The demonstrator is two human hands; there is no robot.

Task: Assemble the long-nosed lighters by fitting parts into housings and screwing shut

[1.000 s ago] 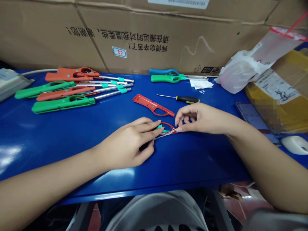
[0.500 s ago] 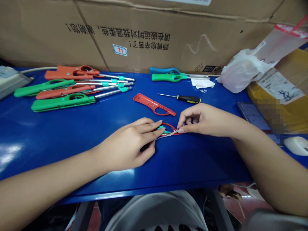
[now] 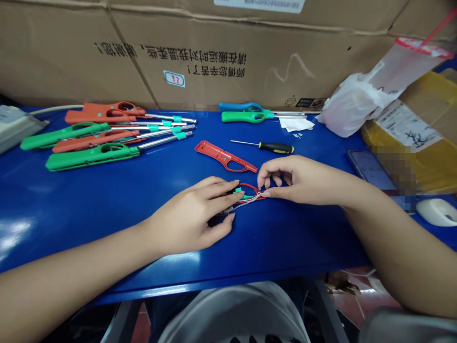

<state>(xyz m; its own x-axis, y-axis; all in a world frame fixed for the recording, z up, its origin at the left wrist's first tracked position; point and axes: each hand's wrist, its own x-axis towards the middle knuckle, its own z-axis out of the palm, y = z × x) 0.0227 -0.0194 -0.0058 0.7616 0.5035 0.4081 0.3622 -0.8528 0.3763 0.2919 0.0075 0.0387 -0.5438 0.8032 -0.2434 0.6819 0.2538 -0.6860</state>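
Note:
A red lighter half-shell (image 3: 246, 185) lies on the blue table with a teal trigger (image 3: 238, 191) in its finger loop. My left hand (image 3: 196, 209) covers its handle end, with the fingers laid over the shell and the thumb apart on the near side. Part of a clear piece (image 3: 227, 210) shows under that hand. Thin white wires (image 3: 250, 199) run along the shell to its right tip. There my right hand (image 3: 303, 181) has its thumb tip on the wires, with the index finger bent close by. Just beyond lies the other red half-shell (image 3: 224, 156).
A screwdriver (image 3: 276, 147) lies beyond my right hand. Several red and green lighters (image 3: 96, 155) lie at left, and blue and green ones (image 3: 246, 116) at the back. A cardboard box (image 3: 200, 28) stands behind. At right are a bagged cup (image 3: 350, 105), a phone (image 3: 371, 169) and a mouse (image 3: 437, 212).
My left thumb has spread away from the fingers, uncovering part of the clear piece. My right index finger has lifted slightly from the wires. The view has shifted a little.

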